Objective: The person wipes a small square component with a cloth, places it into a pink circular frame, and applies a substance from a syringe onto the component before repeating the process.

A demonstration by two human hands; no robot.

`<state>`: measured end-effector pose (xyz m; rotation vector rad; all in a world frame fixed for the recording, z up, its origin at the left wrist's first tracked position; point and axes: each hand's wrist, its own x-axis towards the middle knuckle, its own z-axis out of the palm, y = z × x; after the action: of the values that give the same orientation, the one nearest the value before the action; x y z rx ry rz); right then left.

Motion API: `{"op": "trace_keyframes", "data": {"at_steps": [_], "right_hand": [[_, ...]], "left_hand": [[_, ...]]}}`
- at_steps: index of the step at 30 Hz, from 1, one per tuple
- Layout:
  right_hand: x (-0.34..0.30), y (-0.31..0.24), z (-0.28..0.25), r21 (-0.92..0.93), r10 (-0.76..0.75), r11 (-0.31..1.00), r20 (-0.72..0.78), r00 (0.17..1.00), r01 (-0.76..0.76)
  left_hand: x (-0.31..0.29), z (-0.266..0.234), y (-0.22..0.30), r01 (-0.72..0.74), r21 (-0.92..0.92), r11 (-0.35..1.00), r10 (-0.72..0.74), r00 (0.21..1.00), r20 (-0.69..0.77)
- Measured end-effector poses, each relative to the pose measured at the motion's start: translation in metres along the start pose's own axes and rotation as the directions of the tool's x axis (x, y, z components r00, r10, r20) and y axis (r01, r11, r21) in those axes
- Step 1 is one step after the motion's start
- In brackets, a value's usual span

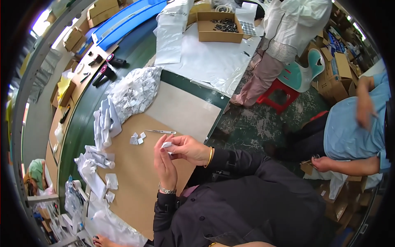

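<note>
Above the brown board (135, 181), my two hands meet at the fingertips around a small white piece (166, 145). My right hand (191, 150) pinches it between thumb and fingers. From below, my left hand (165, 168) presses thumb and fingertips to the same piece; part of it is hidden by the fingers. Just beyond lie a pair of tweezers (160, 131) and several loose small white squares (138, 138). A clear plastic bag (138, 88) full of similar white pieces rests farther back.
Crumpled white bags (92, 164) line the board's left side. A pale sheet (185, 109) covers the table beyond. At the back stands a cardboard tray (220, 26) of small black parts. One person in blue (354, 131) is at right; another stands near a red stool (279, 96).
</note>
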<state>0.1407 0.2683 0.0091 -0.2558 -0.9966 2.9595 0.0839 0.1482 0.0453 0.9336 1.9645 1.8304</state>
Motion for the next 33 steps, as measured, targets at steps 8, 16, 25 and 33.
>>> {"op": "trace_keyframes", "data": {"at_steps": [8,16,25,33], "right_hand": [[0.000,-0.006,-0.007,0.047,-0.029,0.998,-0.039,0.999,0.031],[0.002,-0.006,0.006,0.009,0.018,1.000,0.005,1.000,-0.018],[0.000,-0.003,0.012,-0.057,0.044,0.997,-0.008,0.999,-0.045],[0.003,0.006,0.002,0.048,0.009,0.999,-0.068,0.998,-0.005]], "left_hand": [[0.003,0.016,-0.008,-0.041,0.007,0.999,0.041,0.999,-0.025],[-0.001,0.006,-0.017,-0.017,-0.030,0.999,0.014,0.995,-0.098],[0.001,-0.014,-0.017,0.167,-0.070,0.983,-0.169,0.985,-0.029],[0.002,-0.004,-0.010,-0.120,0.048,0.992,0.117,0.991,0.066]]}}
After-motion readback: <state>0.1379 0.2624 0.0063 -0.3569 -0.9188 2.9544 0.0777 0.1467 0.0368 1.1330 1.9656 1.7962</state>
